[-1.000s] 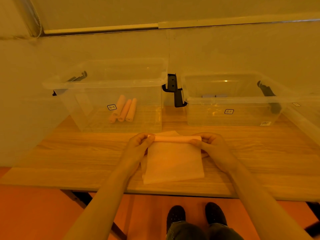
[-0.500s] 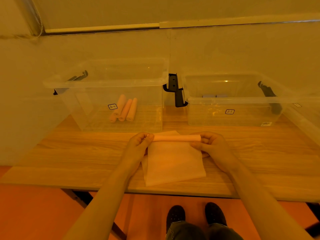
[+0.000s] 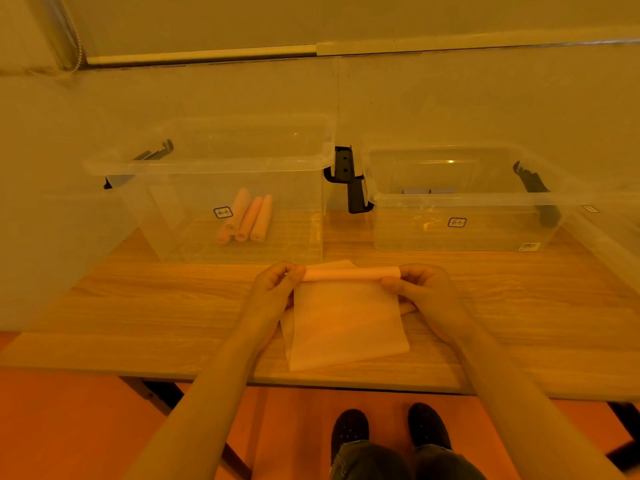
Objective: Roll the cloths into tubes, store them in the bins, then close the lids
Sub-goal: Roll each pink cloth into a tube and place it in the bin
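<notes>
We see the pale cloth (image 3: 346, 323) lying on the wooden table (image 3: 138, 306), just in front of the two bins. Its far edge is wound into a thin tube (image 3: 350, 273), and the flat part spreads back toward the table's near edge. A corner of a second cloth (image 3: 341, 264) shows from under it, beyond the tube.

The left hand (image 3: 275, 289) pinches the tube's left end, fingers curled over it and thumb tip against it. The right hand (image 3: 424, 292) pinches the right end the same way, its thumb lying along the tube's near side.

Behind the hands stand two clear plastic bins, both without lids on top. The left bin (image 3: 242, 161) holds three rolled cloths (image 3: 247, 220) lying side by side on its floor, touching one another, and it carries a small label (image 3: 222, 212) on its front wall. The right bin (image 3: 467, 199) also has a label on its front; something small and greyish lies at its back, too unclear for us to name. Black latch handles (image 3: 349, 178) hang between the bins, near each other.

Below the table edge we see two dark shoes (image 3: 389, 427) on the orange floor.
</notes>
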A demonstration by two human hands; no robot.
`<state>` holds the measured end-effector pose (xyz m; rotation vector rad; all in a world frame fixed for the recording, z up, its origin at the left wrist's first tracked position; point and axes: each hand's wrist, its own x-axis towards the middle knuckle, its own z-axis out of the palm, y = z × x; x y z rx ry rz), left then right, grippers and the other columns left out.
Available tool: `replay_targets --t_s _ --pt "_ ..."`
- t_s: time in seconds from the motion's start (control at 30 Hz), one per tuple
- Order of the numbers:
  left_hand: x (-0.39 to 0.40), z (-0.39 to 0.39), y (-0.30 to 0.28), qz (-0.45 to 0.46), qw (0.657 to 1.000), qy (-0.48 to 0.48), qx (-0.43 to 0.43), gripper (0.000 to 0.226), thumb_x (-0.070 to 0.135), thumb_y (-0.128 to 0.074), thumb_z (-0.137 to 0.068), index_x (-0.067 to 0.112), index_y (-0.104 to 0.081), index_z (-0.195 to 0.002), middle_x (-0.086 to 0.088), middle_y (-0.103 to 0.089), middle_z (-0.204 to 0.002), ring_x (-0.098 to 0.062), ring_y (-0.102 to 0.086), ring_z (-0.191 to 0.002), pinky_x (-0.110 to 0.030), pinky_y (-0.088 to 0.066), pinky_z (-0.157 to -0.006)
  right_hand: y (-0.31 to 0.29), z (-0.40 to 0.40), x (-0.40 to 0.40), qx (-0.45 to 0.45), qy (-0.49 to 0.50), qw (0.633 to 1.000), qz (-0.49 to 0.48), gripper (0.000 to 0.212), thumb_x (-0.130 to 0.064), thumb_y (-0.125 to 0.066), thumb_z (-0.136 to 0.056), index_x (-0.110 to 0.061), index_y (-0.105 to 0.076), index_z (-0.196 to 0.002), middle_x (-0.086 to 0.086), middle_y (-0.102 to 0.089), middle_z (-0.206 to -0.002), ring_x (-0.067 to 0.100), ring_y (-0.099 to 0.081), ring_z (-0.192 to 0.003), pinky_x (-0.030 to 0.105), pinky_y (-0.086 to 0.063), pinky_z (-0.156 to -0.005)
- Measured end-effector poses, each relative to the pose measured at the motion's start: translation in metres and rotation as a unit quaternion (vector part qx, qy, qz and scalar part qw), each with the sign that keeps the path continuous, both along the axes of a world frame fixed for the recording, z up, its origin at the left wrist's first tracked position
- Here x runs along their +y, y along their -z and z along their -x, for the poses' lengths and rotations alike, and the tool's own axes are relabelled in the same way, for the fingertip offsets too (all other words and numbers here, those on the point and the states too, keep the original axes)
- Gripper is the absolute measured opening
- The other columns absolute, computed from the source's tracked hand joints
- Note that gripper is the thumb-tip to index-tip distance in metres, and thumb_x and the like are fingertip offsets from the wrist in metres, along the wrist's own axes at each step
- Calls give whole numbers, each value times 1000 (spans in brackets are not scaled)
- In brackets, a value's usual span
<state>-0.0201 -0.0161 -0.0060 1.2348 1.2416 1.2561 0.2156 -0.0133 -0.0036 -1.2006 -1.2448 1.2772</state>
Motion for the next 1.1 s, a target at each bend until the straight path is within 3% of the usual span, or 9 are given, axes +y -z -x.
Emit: replay_targets --t_s 0.17,0.43,0.53,0.63,0.83,1.0,1.1 --pt "-1 -1 -1 -3 1000 -1 6 22 25 -54 -96 12 -61 -80 11 -54 -56 -4 -51 -54 -23 -41 -51 -2 1 -1 -12 1 1000 -3 8 -13 -62 -89 -13 -69 -94 4 -75 -86 18 -73 -78 26 -59 -60" --pt "1 3 2 -4 1000 13 -11 8 23 -63 -91 21 -70 -91 -8 -68 -83 -19 -62 -71 -33 -49 -57 -2 0 -1 16 5 1000 2 13 -10 -63 -89 -17 -65 -100 0 -75 -81 14 -72 -72 24 -56 -55" --pt "1 3 2 -3 1000 10 -8 13 22 -63 -90 26 -73 -98 -6 -71 -92 -18 -66 -77 -33 -54 -62 -3 0 -1 26 -4 1000 9 16 -10 -64 -88 -15 -66 -103 3 -75 -86 16 -72 -76 26 -56 -57" --pt "-1 1 0 -5 1000 12 -12 17 16 -63 -90 24 -72 -102 1 -72 -84 -11 -66 -73 -25 -52 -58 -4 0 -1 21 0 1000 11 16 -15 -66 -86 -15 -67 -102 3 -74 -85 16 -72 -74 25 -55 -55" --pt "3 2 2 22 998 31 -40 27 17 -66 -87 26 -67 -112 -10 -72 -94 -20 -69 -81 -32 -55 -64 -4 -1 -2 38 2 999 2 15 -13 -65 -87 -16 -67 -102 2 -74 -83 13 -70 -69 22 -52 -51" --pt "4 2 3 26 999 20 -32 16 23 -60 -92 18 -71 -102 -3 -72 -87 -16 -67 -79 -30 -55 -67 -2 -1 0 47 -6 999 11 25 -8 -64 -87 -18 -65 -110 4 -74 -96 19 -72 -81 25 -56 -56" --pt "4 3 5 21 999 23 -31 15 22 -60 -92 19 -71 -101 -4 -72 -86 -18 -67 -80 -33 -54 -69 -2 -1 -1 38 -8 999 7 22 -9 -63 -88 -17 -65 -109 4 -75 -90 19 -72 -79 26 -57 -56"
